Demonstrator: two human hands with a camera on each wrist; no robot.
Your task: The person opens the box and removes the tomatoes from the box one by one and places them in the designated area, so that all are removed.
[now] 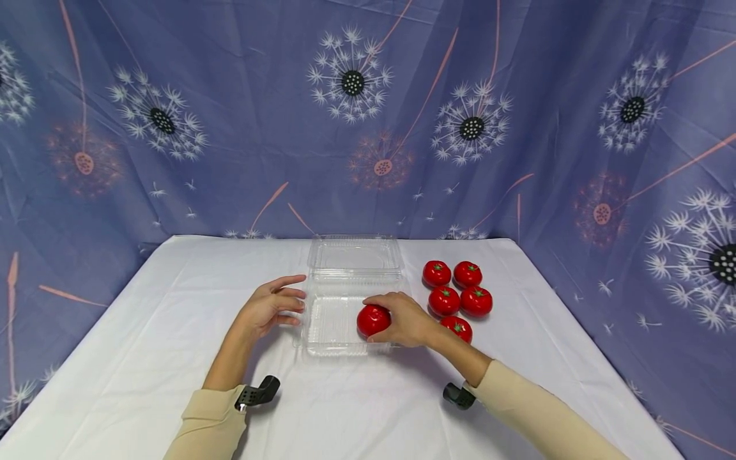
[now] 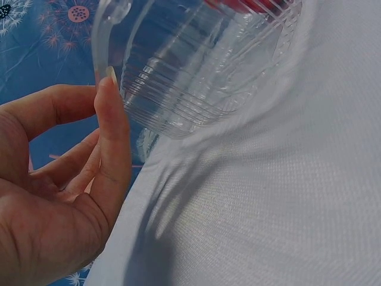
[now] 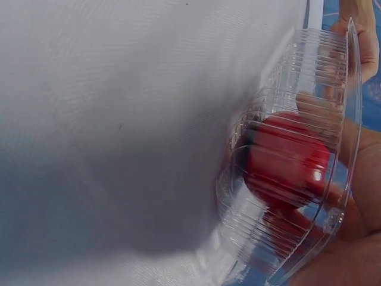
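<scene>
A clear plastic clamshell box lies open on the table, its base (image 1: 333,326) nearer me and its lid (image 1: 353,257) folded back. My right hand (image 1: 405,321) grips a red tomato (image 1: 374,321) inside the right part of the base, thumb on the near side and fingers over the far side. Through the ribbed clear wall, the right wrist view shows the same tomato (image 3: 286,161) between the fingers. At the base's left edge is my left hand (image 1: 270,310), its fingers loosely spread; in the left wrist view a fingertip (image 2: 108,89) is right at the rim.
Several more red tomatoes with green stem tops stand in a group to the right of the box, among them a far-left one (image 1: 436,273) and a near one (image 1: 457,328) partly behind my right forearm. A white cloth (image 1: 345,415) covers the table; a patterned blue curtain (image 1: 259,128) hangs behind.
</scene>
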